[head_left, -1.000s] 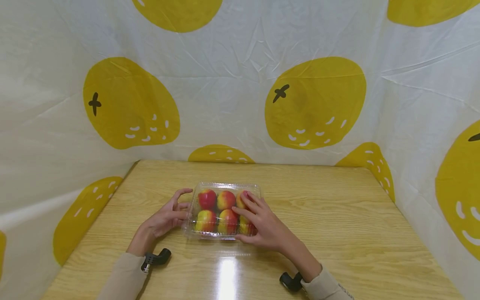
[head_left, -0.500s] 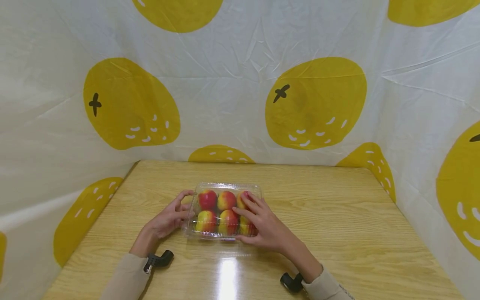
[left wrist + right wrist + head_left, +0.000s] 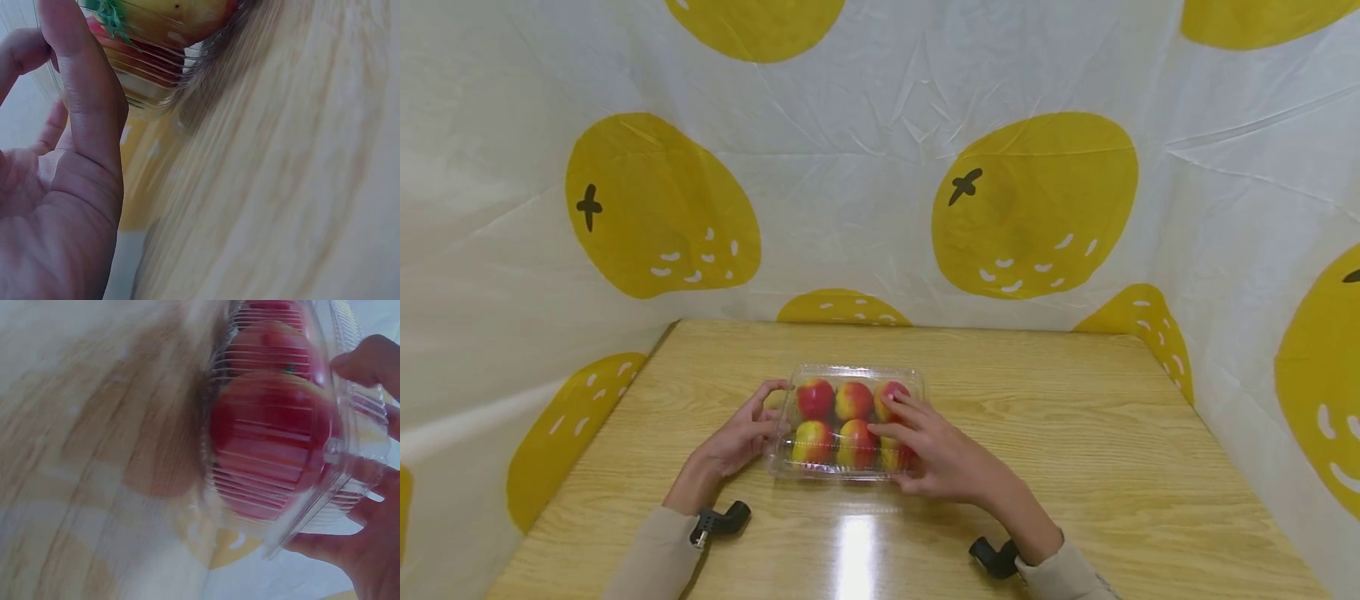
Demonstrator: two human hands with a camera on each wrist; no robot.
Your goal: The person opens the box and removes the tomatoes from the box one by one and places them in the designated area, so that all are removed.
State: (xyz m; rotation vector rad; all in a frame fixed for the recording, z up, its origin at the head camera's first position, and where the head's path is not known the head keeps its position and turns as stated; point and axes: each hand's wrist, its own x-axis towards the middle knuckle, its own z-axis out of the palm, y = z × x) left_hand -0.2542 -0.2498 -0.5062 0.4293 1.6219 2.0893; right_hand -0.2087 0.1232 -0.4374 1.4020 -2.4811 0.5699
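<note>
A clear plastic clamshell box with its lid down stands on the table, holding several red-and-yellow apples in two rows. My left hand grips the box's left end; in the left wrist view its thumb lies against the ribbed plastic, with a finger bent behind the rim. My right hand spreads over the right end, fingertips on the lid above the rightmost apples, which it partly covers. In the right wrist view, red apples show through the box's end wall, with the right thumb by the protruding rim.
The pale wood table extends around the box. A white cloth printed with large yellow fruits hangs behind and along both sides. Black wrist camera mounts sit at both sleeves. A bright light reflection lies in front.
My right hand has slid a little to the right across the lid, uncovering more of the far right apple. The left hand has shifted slightly inward against the box. The box has stayed put.
</note>
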